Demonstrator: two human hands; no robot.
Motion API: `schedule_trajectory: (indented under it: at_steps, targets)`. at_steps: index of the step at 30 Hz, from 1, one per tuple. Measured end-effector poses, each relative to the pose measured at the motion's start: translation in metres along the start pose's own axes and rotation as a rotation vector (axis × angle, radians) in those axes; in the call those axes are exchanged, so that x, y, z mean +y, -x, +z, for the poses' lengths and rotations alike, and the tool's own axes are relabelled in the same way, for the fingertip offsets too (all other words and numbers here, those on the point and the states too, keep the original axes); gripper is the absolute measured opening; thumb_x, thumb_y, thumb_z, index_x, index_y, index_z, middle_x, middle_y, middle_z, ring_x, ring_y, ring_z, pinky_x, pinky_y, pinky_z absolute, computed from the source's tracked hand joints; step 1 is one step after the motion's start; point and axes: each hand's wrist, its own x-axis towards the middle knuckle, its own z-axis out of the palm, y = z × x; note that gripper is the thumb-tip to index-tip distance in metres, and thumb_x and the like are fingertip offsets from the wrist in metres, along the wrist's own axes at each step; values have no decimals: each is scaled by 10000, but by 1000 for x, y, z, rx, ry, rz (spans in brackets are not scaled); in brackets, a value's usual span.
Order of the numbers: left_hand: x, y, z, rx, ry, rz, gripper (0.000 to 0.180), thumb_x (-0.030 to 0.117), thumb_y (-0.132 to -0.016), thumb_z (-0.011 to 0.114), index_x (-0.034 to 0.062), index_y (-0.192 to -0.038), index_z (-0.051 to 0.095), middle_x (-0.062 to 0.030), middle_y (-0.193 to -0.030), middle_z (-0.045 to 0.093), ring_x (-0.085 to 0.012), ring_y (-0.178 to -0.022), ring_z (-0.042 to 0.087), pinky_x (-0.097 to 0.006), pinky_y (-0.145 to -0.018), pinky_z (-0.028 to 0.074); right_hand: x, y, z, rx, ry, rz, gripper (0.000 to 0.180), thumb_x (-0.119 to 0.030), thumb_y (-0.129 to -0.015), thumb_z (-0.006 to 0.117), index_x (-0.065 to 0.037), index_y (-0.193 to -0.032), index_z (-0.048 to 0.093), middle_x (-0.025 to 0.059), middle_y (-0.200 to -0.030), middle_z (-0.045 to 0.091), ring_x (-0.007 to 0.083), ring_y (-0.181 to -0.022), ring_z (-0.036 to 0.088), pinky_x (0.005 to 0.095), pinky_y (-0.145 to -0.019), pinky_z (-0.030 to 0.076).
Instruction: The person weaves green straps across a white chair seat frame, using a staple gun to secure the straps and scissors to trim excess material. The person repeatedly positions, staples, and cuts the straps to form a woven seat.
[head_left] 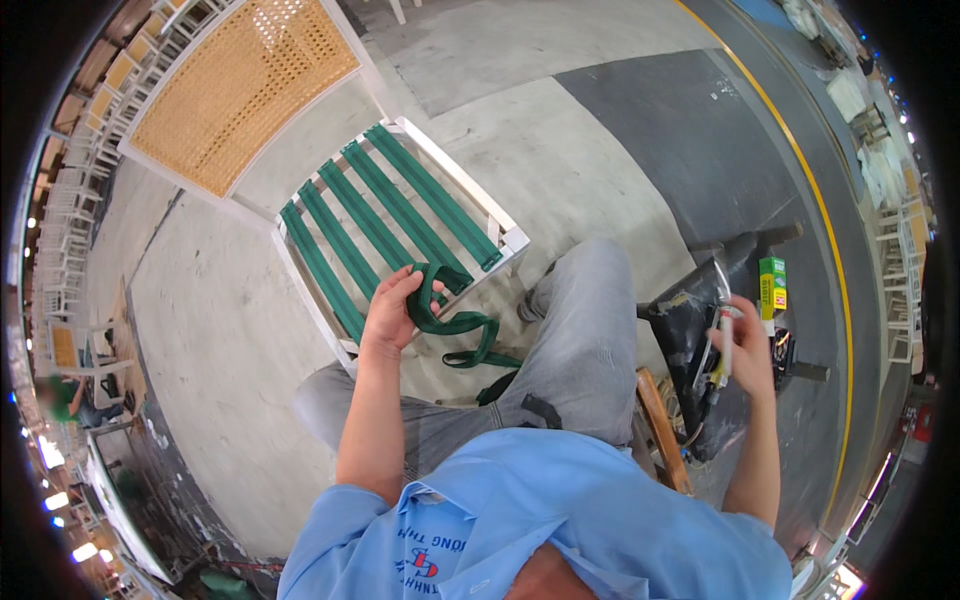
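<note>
A white chair frame [300, 265] stands on the floor in front of me, its seat strung with several green straps [385, 215] and its back filled with woven cane [240, 85]. My left hand [392, 312] pinches a loose green strap [455, 325] at the seat's near edge; the strap loops down toward my knee. Out to my right, my right hand [742, 350] holds a slim metal hand tool [722, 320], its tip pointing up. It hovers over a black stool [695, 315].
A green and yellow box [772, 285] sits on the black stool beside my right hand. A wooden seat edge [660, 425] is under me. White chair frames [70, 200] are stacked along the left. A yellow floor line [800, 160] curves at the right.
</note>
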Motion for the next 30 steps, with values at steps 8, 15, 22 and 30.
schedule_trajectory:
  at_steps: [8, 15, 22, 30]
  targets:
    - [10, 6, 8, 23, -79, -20, 143, 128, -1014, 599, 4, -1083, 613, -141, -883, 727, -214, -648, 675, -314, -603, 577, -149, -127, 177, -555, 804, -996, 522, -486, -797, 818, -181, -1172, 620, 97, -984, 685, 342, -1006, 684, 485, -866, 501]
    - [8, 6, 7, 62, -68, -22, 208, 123, -1007, 601, -37, -1137, 629, -144, -857, 731, -208, -651, 685, -314, -608, 588, -155, -178, 255, -754, 946, -1278, 479, -434, -800, 810, -179, -1158, 620, 91, -956, 689, 324, -1001, 699, 483, -846, 517]
    - [12, 4, 5, 81, -95, -35, 203, 118, -1001, 611, -40, -1126, 631, -147, -851, 728, -207, -657, 685, -321, -600, 581, -152, -199, 283, -839, 1075, -1364, 443, -411, -791, 797, -181, -1135, 639, 89, -939, 698, 316, -945, 718, 481, -790, 539]
    - [8, 14, 15, 33, -83, 26, 156, 115, -996, 619, 5, -1099, 658, -72, -805, 684, -168, -625, 649, -304, -556, 555, -155, -183, 290, -869, 798, -1365, 423, -414, -837, 784, -169, -1148, 634, 103, -864, 702, 343, -860, 710, 471, -717, 533]
